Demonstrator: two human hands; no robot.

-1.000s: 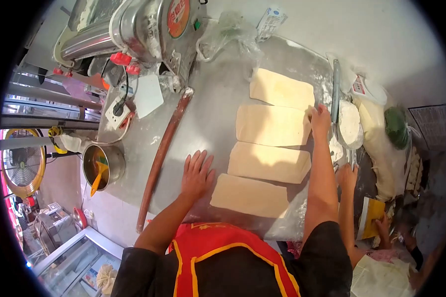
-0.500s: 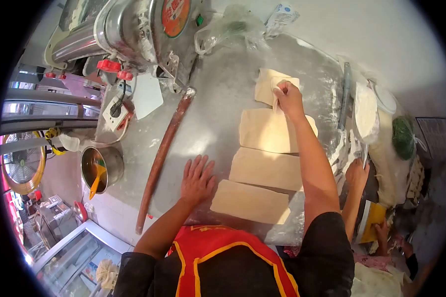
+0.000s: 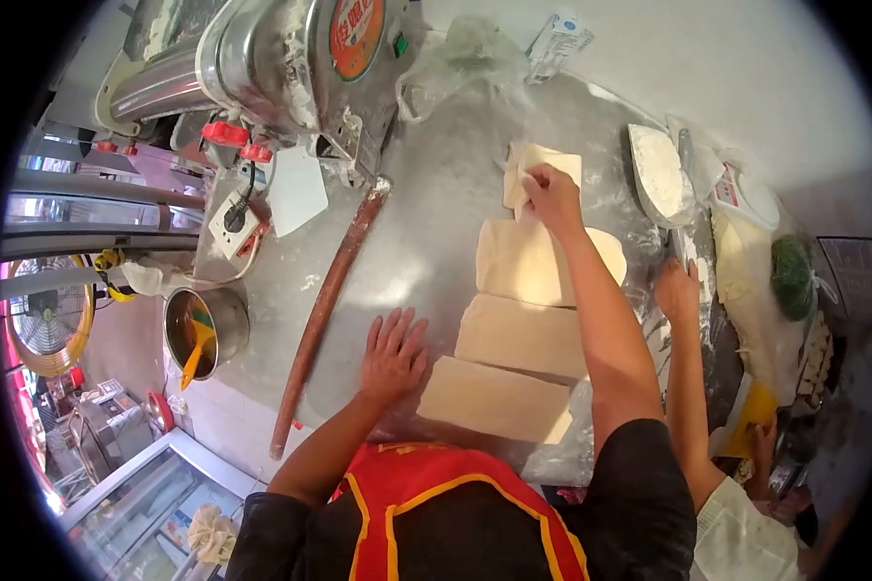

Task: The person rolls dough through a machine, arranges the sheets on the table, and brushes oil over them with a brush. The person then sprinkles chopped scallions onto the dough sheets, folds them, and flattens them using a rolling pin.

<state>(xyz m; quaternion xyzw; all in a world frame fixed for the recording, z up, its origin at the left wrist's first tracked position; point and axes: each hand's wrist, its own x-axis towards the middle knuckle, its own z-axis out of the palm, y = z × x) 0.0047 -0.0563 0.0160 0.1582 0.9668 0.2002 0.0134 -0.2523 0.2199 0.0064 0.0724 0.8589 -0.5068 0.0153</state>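
Observation:
Several flat dough sheets lie in a column on the metal table. The farthest sheet [image 3: 557, 167] is folded over from its right side, and my right hand [image 3: 552, 197] pinches its folded edge. Below it, a second sheet [image 3: 518, 263] lies flat, partly under my right forearm. A third sheet [image 3: 518, 334] and the nearest sheet [image 3: 494, 399] are also flat. My left hand [image 3: 394, 354] rests palm down on the table with fingers spread, left of the two nearer sheets, holding nothing.
A long brown rolling pin [image 3: 329, 310] lies left of my left hand. Farther left are a pot [image 3: 231, 327] with an orange brush and a dough machine [image 3: 262, 68]. At right, a co-worker's hand [image 3: 677, 290] holds a flour-filled scoop [image 3: 657, 169].
My right hand has gone from the right edge of the farthest sheet to its left part, folding the sheet over. The co-worker's scoop has swung left over the table. My left hand stays flat.

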